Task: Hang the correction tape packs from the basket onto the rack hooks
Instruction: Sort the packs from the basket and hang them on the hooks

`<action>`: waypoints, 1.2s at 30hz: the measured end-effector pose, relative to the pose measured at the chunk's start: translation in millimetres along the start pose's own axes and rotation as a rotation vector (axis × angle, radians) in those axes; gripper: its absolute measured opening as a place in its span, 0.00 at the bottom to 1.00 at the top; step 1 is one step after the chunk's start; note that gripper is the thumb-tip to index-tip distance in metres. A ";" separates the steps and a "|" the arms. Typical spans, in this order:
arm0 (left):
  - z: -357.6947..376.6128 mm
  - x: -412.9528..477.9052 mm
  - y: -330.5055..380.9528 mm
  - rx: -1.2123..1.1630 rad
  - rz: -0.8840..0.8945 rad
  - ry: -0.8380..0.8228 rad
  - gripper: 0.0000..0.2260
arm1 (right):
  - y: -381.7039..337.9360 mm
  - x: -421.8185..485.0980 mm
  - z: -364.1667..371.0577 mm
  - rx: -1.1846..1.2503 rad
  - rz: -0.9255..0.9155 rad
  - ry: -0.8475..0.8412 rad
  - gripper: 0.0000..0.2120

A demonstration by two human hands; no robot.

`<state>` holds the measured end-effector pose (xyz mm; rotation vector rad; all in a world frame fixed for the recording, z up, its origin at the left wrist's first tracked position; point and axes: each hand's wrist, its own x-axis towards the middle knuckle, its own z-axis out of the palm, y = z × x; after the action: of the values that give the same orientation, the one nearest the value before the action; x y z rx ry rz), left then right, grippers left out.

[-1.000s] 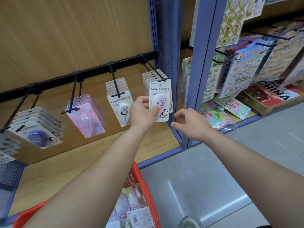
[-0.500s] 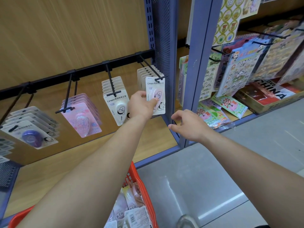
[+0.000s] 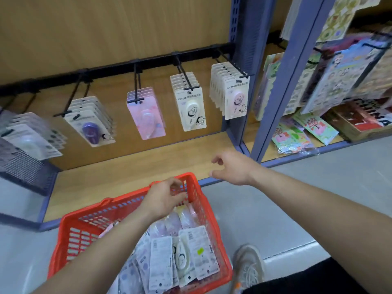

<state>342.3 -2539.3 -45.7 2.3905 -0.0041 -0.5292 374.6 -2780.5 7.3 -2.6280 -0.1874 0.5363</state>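
Note:
A red plastic basket (image 3: 70, 225) sits on the floor at the bottom, holding several correction tape packs (image 3: 169, 257). My left hand (image 3: 164, 198) hovers over the basket's far end, fingers curled and empty. My right hand (image 3: 232, 168) hangs open in the air to the right of the basket, above the shelf's front edge. A black rail (image 3: 118, 66) carries several hooks with hung packs. The rightmost hook holds a stack fronted by a white pack with a pink dispenser (image 3: 236, 100). A cream pack (image 3: 192, 109) hangs to its left.
More packs hang further left: a pink pack (image 3: 146, 115) and a purple one (image 3: 93, 128). A blue upright post (image 3: 282, 77) divides the shelf from a sticker display (image 3: 343, 75). A wooden shelf board (image 3: 127, 168) lies below the hooks. My shoe (image 3: 248, 266) stands beside the basket.
My left hand let go of the pack on the rightmost hook and dropped down to the basket. The pack now hangs by itself. The view tilted down, showing the basket.

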 end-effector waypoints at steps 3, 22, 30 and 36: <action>6.9 -30.6 -65.1 0.045 -0.104 -0.007 0.14 | -15.0 -9.7 43.9 0.024 0.008 -0.052 0.25; 141.5 87.3 -127.7 -0.501 -0.324 -0.143 0.25 | -1.7 -19.1 202.5 0.494 0.369 0.228 0.09; 132.9 70.1 -145.8 -0.627 -0.322 -0.040 0.11 | -3.3 -17.6 203.1 0.490 0.387 0.224 0.10; 109.5 45.3 -173.8 -0.601 -0.438 0.186 0.07 | -1.9 -18.6 204.5 0.453 0.388 0.244 0.10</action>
<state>319.3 -2480.3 -246.4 1.8317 0.6776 -0.4241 275.5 -2700.8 -154.0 -2.2547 0.4747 0.3250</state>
